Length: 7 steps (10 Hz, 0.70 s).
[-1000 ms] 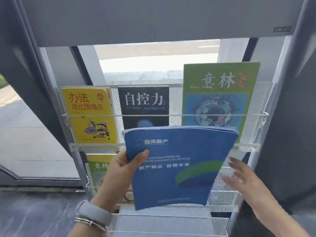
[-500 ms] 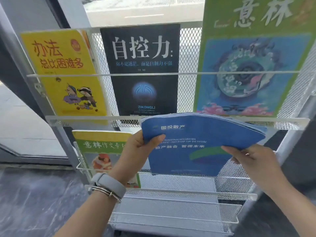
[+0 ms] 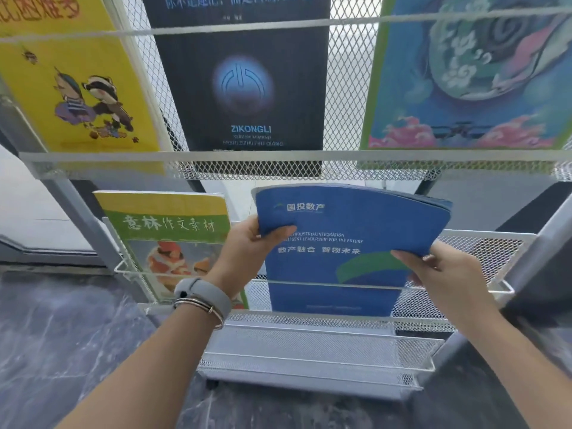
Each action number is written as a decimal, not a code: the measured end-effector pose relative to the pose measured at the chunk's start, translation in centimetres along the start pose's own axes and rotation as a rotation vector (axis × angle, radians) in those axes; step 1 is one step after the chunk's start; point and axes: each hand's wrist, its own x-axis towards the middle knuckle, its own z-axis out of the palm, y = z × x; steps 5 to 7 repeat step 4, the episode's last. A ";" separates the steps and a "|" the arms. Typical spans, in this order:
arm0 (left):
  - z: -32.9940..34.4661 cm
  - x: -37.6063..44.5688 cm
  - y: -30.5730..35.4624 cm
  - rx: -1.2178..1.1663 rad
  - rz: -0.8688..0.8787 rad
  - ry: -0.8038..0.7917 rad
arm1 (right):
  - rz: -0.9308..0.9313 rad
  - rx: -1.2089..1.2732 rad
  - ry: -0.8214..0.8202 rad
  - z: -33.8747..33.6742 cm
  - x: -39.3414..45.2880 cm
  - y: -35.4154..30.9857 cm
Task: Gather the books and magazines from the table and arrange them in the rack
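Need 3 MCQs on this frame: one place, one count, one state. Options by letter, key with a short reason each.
1. Where is the blue magazine?
A. second shelf of the rack, right of the green magazine
B. top shelf
C. on the floor

2. How many covers stand on the top shelf?
A. one
B. three
C. five

3. How is the blue magazine held?
A. left hand only
B. by no hand
C. both hands, bent into an arch

Key:
1 A: its lower part sits behind the second shelf's front wire, beside the green magazine.
2 B: the yellow book, black book and large green-edged magazine.
3 C: the left hand grips its left edge, the right hand its right edge, and the top curves.
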 end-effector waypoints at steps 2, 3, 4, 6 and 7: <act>0.6 -0.8 0.0 0.378 0.152 0.245 | -0.007 -0.105 0.040 0.6 0.2 0.5; 0.1 -2.2 0.0 0.412 0.172 0.353 | 0.065 -0.101 0.057 0.4 -0.5 -0.1; -0.6 -5.1 0.2 0.403 0.074 0.379 | 0.179 -0.096 0.098 0.0 -2.7 -1.7; -0.6 -5.1 0.2 0.403 0.074 0.379 | 0.179 -0.096 0.098 0.0 -2.7 -1.7; -0.6 -5.1 0.2 0.403 0.074 0.379 | 0.179 -0.096 0.098 0.0 -2.7 -1.7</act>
